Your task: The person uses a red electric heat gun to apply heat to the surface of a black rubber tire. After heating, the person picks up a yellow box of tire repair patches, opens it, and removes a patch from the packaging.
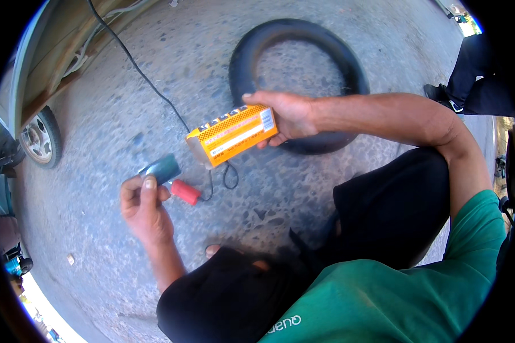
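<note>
My right hand [292,116] grips the right end of a yellow-orange cardboard box [237,134], tilted with its left end lower. That left end looks open, but what is inside cannot be made out. Between thumb and fingers, my left hand [145,203] pinches a small, flat, dark green-blue piece [163,168], slightly blurred. Just beyond its fingers lies a red-handled tool [185,192] on the ground, with a black cord running from it. Past the box, a black inner tube [243,63] lies on the ground, partly covered by my right hand and forearm.
The rough concrete ground [257,228] spreads around my bent knees. A black cable [137,66] crosses it from the upper left. A metal frame [46,63] and a small wheel [42,137] stand at the left. Another person's dark-clad leg [472,74] shows at the upper right.
</note>
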The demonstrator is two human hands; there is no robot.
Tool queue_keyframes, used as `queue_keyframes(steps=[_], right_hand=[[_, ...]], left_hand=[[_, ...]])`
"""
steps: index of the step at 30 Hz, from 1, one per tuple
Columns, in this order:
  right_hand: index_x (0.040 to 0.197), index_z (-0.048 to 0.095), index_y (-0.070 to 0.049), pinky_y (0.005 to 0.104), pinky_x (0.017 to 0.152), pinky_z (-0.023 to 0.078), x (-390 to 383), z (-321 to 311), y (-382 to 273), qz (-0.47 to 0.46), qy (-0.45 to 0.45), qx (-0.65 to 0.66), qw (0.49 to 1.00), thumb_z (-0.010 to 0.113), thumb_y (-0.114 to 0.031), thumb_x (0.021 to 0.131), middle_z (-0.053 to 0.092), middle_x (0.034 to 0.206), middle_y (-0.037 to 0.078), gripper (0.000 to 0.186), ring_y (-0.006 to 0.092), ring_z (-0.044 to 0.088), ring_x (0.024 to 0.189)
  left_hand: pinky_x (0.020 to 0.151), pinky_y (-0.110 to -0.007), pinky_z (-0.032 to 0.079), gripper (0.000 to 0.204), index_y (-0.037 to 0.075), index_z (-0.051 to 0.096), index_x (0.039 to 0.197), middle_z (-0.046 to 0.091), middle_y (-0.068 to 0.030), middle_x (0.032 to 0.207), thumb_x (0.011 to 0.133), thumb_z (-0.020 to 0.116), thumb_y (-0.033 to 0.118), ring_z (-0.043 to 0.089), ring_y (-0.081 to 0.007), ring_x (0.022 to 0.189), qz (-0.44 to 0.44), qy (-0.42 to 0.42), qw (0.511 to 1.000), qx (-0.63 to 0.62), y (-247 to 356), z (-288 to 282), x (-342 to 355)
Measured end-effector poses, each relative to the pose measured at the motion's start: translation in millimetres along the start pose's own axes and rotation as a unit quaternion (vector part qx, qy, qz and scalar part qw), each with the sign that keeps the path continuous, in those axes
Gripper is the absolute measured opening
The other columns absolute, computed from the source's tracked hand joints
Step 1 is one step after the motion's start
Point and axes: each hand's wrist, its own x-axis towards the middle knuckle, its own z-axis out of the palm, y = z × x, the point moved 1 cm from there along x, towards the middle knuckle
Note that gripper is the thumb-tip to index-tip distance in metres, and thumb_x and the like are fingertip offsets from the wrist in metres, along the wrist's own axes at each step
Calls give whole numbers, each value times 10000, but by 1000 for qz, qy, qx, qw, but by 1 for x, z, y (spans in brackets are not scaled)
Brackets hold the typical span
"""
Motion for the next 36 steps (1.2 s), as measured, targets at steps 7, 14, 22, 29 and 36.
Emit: queue_keyframes(steps=[7, 14, 22, 29, 36], right_hand=[[1277, 581, -69, 324, 812, 495, -1, 9, 1, 13, -16, 21, 1000, 343, -600, 1056, 704, 1135, 125, 623, 172, 666, 891], [1314, 570, -73, 327, 828, 489, -2, 11, 8, 10, -39, 22, 999, 327, -624, 1049, 687, 1150, 116, 657, 163, 648, 887], [1345, 556, -72, 320, 822, 500, -6, 23, 5, 19, -47, 31, 998, 291, -600, 1060, 677, 1144, 110, 656, 145, 629, 866], [1313, 571, -74, 331, 822, 494, -1, 14, 12, 25, -46, 60, 997, 284, -607, 1061, 681, 1134, 113, 656, 163, 633, 873], [1298, 585, -81, 336, 817, 486, -2, 17, 9, 22, -46, 67, 996, 251, -625, 1062, 689, 1126, 111, 681, 176, 643, 869]], left_hand=[[599, -212, 477, 78, 18, 616, 954, 637, -61, 742, 951, 694, 28, 580, -90, 626, -1, -18, 999, 34, -8, 35, -3], [607, -243, 473, 79, 32, 618, 970, 628, -57, 739, 978, 676, 85, 578, -110, 633, -61, -11, 997, -48, -10, 44, -9], [894, -322, 506, 89, -30, 691, 965, 668, -98, 1016, 963, 668, 56, 620, -186, 977, 87, -85, 975, 187, -16, 47, -12], [853, -324, 539, 229, 9, 693, 1185, 609, -177, 1279, 962, 647, 35, 597, -263, 1169, 217, -156, 887, 378, -5, 54, -13], [961, -329, 524, 368, 10, 584, 1324, 637, -119, 1254, 960, 615, -31, 633, -177, 1110, 48, -103, 983, 142, -18, 46, -16]])
